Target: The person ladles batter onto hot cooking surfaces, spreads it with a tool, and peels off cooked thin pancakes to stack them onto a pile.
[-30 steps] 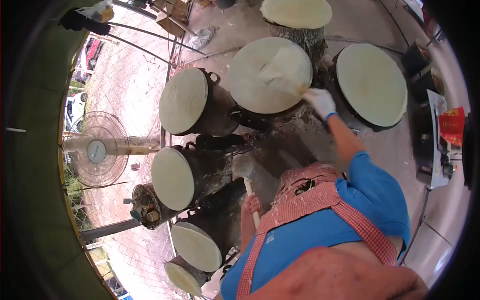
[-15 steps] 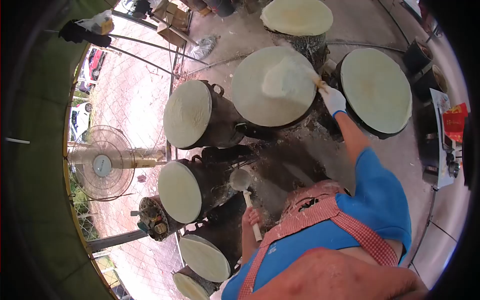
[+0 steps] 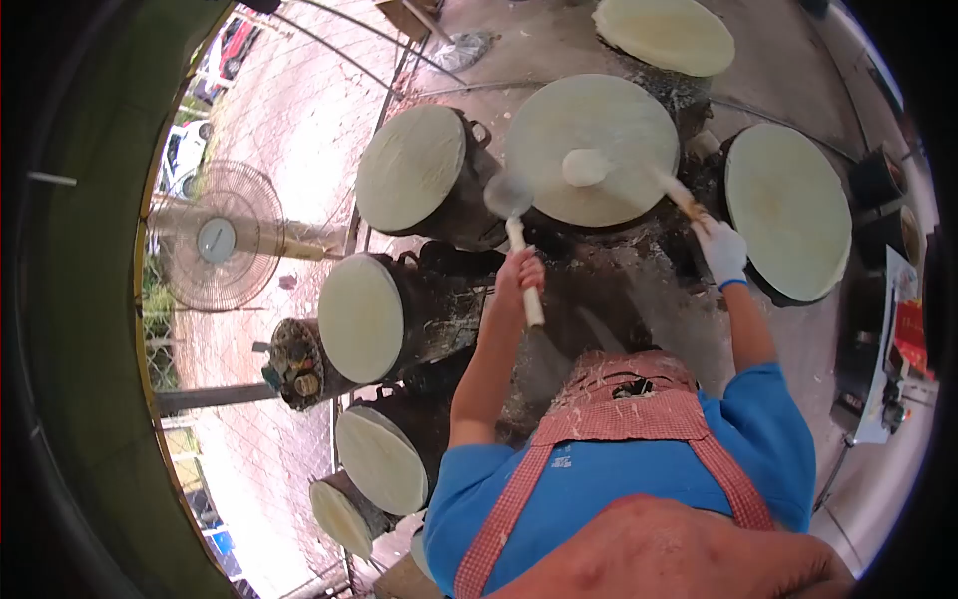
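- While gripping the ladle (image 3: 509,196) by its pale handle in the left hand (image 3: 521,272), bare and clamped shut round it, reaches forward at the near left edge of the middle pan (image 3: 639,125).
- Holds the ladle's blurred bowl to the left of the batter (image 3: 585,168); cannot tell whether touching the pan.
- With the right hand (image 3: 722,252), in a white glove, clamps the brown handle of the tool (image 3: 687,199), fingers together round it.
- Points the tool's pale, blurred head toward the near right edge of the middle pan; cannot tell if touching.
- In the batter, see a small, pale, rounded patch on the middle pan, near centre, between ladle and tool.
- To the right, see the right pan (image 3: 788,215), round and pale-topped, just beside the gloved hand.
- To the left, see the left pan (image 3: 411,170), with a dark body beneath and a looped handle at its side.
- Beyond the middle pan, a little to the right, find the far pan (image 3: 664,35).
- Nearer on the left, find three more pale-topped pans (image 3: 359,317) in a row, with the can of scraps (image 3: 304,369) beside the farthest.
- At far left, note the fan (image 3: 216,240); at right, the red packet (image 3: 910,334).
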Motion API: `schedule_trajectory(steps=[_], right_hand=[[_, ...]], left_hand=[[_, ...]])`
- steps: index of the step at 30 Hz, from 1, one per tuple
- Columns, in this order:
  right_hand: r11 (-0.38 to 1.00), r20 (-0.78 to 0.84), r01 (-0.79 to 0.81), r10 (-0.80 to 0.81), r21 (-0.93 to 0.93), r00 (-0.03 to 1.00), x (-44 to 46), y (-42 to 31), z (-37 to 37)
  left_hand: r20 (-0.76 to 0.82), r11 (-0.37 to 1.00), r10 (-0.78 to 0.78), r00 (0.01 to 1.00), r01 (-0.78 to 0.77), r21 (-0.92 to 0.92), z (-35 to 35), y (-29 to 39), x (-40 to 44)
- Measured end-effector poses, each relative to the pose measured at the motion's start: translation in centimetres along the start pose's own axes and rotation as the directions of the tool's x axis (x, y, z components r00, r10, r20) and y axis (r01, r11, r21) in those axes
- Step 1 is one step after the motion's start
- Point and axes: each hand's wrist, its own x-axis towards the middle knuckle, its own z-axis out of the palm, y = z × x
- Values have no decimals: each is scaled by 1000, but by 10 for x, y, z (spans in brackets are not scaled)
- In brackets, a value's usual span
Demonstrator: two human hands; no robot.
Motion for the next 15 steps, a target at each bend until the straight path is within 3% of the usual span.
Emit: schedule_trajectory(steps=[1, 3, 5, 7, 8, 9, 10, 11, 12, 15], right_hand=[[995, -23, -93, 92, -43, 996, -8, 3, 0], [985, 5, -64, 65, -161, 998, -34, -2, 10], [986, 65, 110, -102, -124, 993, -63, -20, 30], [987, -54, 67, -59, 147, 997, -78, -58, 27], [987, -38, 51, -45, 153, 998, -79, -64, 28], [989, -17, 39, -37, 143, 999, -82, -66, 18], [987, -15, 63, -62, 145, 998, -90, -68, 0], [984, -21, 98, -96, 147, 995, -92, -68, -17], [976, -75, 159, -149, 147, 986, -101, -65, -30], [952, -88, 246, -233, 182, 968, -122, -60, -13]], left_hand=[[-4, 998, 50, 999, -50, 33, 16, -9, 7], [-69, 856, 356, 932, -296, 423, 38, -33, 28], [10, 731, 490, 872, -417, 540, 49, -58, 51], [-25, 866, 275, 961, -236, 440, 34, -54, 90], [-69, 986, -20, 997, 31, 165, 32, -43, 88], [102, 978, -203, 974, 206, -14, 35, -40, 60], [76, 982, 0, 997, -14, 186, 11, -42, 29], [101, 895, 206, 973, -229, 382, -10, -50, 2], [95, 897, 209, 973, -230, 378, -19, -58, -17], [-162, 912, 204, 966, -127, 390, -42, -70, -62]])
